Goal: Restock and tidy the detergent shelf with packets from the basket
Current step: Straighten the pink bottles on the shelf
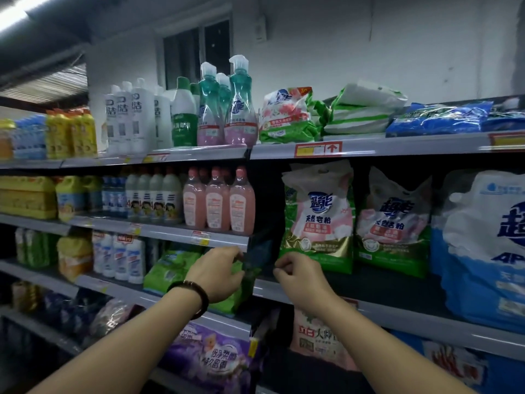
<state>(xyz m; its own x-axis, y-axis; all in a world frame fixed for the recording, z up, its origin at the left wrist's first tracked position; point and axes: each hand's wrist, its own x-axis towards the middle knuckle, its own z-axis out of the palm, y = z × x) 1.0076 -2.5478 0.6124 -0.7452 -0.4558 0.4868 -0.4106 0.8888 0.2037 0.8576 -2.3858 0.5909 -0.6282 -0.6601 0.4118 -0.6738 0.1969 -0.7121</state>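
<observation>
Green detergent packet (238, 291) sits at the shelf's right end, left hand (217, 275) clamped on its upper edge, right hand (301, 275) pinched near the dark divider (260, 251), contents unclear; judged soft, slick, shifting powder: grip both top corners.

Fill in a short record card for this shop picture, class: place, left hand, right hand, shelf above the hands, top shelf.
place: shop shelves stocked with cleaning goods
left hand: wears a dark bracelet, on a green packet
right hand: at the dark upright divider between two shelf bays
shelf above the hands: pink bottles, pink-and-green detergent bags
top shelf: teal pump bottles, flat packets
</observation>
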